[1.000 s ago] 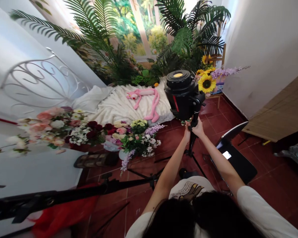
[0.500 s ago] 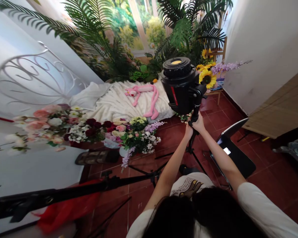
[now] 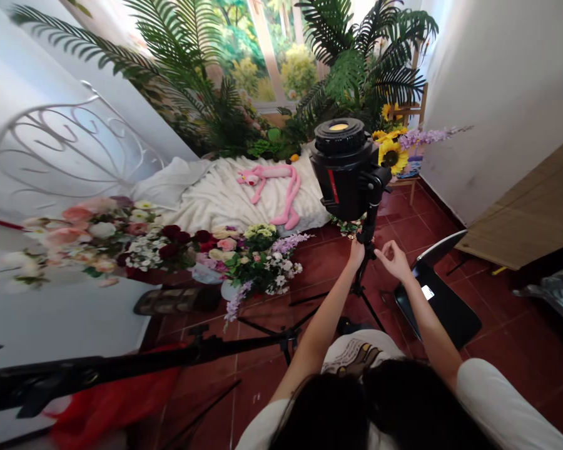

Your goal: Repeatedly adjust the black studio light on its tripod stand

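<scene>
Left hand (image 3: 356, 252)'s got its fingers wrapped around the slim black light stand (image 3: 370, 220), just under the chunky black cylindrical lamp (image 3: 343, 172). Right hand (image 3: 395, 262)'s near the stand, fingers loosely curled, half open, nothing in them.

Nothing can be read with certainty here: the printed lines (image 3: 354, 357) across the front of a white shirt are too small and blurred, and the pale marks on the black lamp's (image 3: 349, 167) red strip (image 3: 333, 186) are equally illegible.

Arms (image 3: 327, 312) fwd, L hand (image 3: 357, 251) gripping, R hand (image 3: 395, 261) loosely bent.
</scene>
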A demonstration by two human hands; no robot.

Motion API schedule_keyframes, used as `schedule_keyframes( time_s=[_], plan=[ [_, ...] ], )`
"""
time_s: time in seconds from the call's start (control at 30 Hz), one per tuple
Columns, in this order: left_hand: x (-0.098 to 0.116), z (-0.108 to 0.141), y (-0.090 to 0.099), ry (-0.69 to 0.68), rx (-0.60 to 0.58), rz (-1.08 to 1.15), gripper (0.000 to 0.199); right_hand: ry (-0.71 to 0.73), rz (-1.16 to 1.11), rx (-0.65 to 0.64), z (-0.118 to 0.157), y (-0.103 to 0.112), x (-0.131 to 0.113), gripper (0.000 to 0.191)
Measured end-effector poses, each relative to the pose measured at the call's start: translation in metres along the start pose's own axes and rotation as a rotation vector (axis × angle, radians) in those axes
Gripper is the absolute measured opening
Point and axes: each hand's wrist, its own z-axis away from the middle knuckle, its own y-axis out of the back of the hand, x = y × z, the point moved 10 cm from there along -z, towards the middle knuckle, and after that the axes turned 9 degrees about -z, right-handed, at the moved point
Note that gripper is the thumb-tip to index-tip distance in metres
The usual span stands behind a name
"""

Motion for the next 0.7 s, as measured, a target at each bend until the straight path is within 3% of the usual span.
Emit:
schedule_keyframes(
  time_s=[0.17,0.33,0.53,0.7],
  plan=[
    [0.001,0.0,-0.002,-0.07,-0.045,-0.037,0.035,-0.177,0.068,-0.087,0.023,-0.02,0.033,0.045],
    [-0.003,-0.002,-0.003,-0.065,-0.072,-0.023,0.038,-0.275,-0.077,0.076,0.023,-0.029,0.052,0.061],
    [-0.006,-0.005,-0.002,-0.081,-0.068,0.028,0.03,-0.564,-0.631,0.002,0.033,-0.069,0.083,0.061],
    [-0.014,-0.008,0.004,-0.063,-0.015,-0.024,0.023,-0.62,-1.089,-0.018,0.042,-0.087,0.072,0.05]
  ],
)
